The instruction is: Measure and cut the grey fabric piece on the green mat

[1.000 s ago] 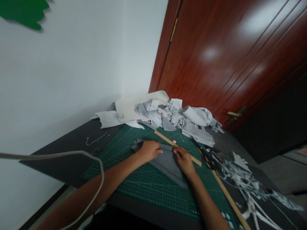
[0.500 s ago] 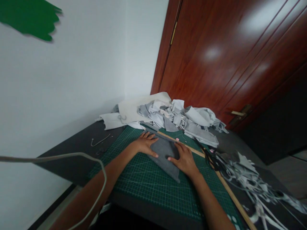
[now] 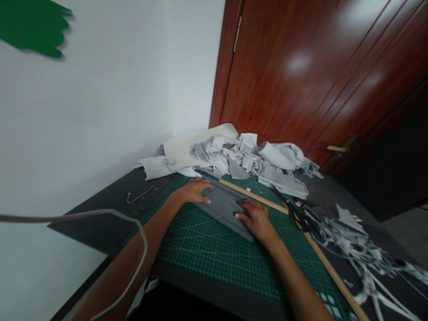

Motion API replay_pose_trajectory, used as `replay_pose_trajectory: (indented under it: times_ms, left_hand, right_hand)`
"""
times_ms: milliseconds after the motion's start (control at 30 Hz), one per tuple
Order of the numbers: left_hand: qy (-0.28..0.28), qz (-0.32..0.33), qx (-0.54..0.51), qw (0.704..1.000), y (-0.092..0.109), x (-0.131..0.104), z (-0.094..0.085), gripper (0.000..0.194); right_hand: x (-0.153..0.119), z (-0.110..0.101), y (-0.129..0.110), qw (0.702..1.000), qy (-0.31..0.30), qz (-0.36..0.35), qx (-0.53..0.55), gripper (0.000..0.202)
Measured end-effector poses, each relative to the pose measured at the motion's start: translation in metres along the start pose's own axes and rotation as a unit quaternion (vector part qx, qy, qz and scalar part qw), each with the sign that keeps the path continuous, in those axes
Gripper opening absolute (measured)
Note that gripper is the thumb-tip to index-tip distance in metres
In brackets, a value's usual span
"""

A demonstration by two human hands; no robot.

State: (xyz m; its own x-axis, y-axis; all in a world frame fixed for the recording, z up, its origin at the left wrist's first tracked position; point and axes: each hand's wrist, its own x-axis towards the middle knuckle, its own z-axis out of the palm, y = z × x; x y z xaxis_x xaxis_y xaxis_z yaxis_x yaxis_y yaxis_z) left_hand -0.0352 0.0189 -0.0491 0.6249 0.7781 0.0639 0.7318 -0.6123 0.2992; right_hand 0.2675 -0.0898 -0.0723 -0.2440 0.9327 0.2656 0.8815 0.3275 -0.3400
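A folded piece of dark grey cloth (image 3: 224,206) lies flat and slanted on the green cutting mat (image 3: 214,249). My left hand (image 3: 195,191) rests on its far left end, thumb apart from the fingers. On the right end of the cloth sits my right hand (image 3: 257,219), its fingers slightly bent and the thumb stretched out on the fabric. Both palms face down; the undersides of the fingers are hidden. Just beyond the cloth's far edge lies a wooden ruler (image 3: 245,192).
Behind the mat, a heap of grey and white fabric scraps (image 3: 217,154) reaches the wall and door. Black scissors (image 3: 297,218) lie right of the cloth, beside a second wooden strip (image 3: 334,272) and tangled offcuts (image 3: 357,243). A pale cable (image 3: 142,232) hangs across my left forearm.
My left hand has slid left to the cloth's end, its fingers closer together. My right hand's fingers are more bent. The cloth looks narrower, its near edge farther away. The view has shifted slightly.
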Motion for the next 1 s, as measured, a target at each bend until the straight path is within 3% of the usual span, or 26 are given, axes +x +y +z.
replay_pose_trajectory:
  times_ms: [67, 167, 333, 500, 633, 800, 900, 1000]
  left_hand:
    - [0.002, 0.003, -0.003, 1.000, -0.002, 0.000, 0.000, 0.070]
    - [0.014, 0.014, -0.002, 1.000, -0.003, 0.000, 0.002, 0.077]
    - [0.049, 0.026, -0.016, 0.998, -0.008, 0.001, 0.005, 0.063]
    - [0.078, 0.027, -0.089, 0.993, -0.014, 0.004, 0.009, 0.048]
    - [0.116, 0.024, -0.157, 0.981, -0.011, 0.010, 0.013, 0.032]
    - [0.177, 0.024, -0.292, 0.940, 0.007, 0.014, 0.008, 0.034]
    - [0.208, 0.018, -0.392, 0.896, 0.023, 0.013, 0.003, 0.043]
    - [0.217, -0.004, -0.490, 0.844, 0.040, 0.012, 0.002, 0.053]
  right_hand:
    - [0.000, 0.003, -0.001, 0.999, 0.034, -0.016, 0.016, 0.018]
    - [0.000, 0.003, 0.001, 0.993, 0.094, -0.031, 0.063, 0.017]
    - [0.002, -0.011, 0.021, 0.980, 0.163, -0.029, 0.106, 0.025]
    - [0.000, -0.022, 0.042, 0.973, 0.171, -0.060, 0.145, 0.025]
    - [-0.001, -0.024, 0.055, 0.963, 0.217, -0.026, 0.159, 0.031]
    - [-0.003, -0.033, 0.060, 0.946, 0.260, 0.051, 0.189, 0.036]
    - [-0.004, -0.042, 0.054, 0.933, 0.273, 0.079, 0.219, 0.036]
    - [-0.003, -0.047, 0.048, 0.924, 0.248, 0.115, 0.266, 0.037]
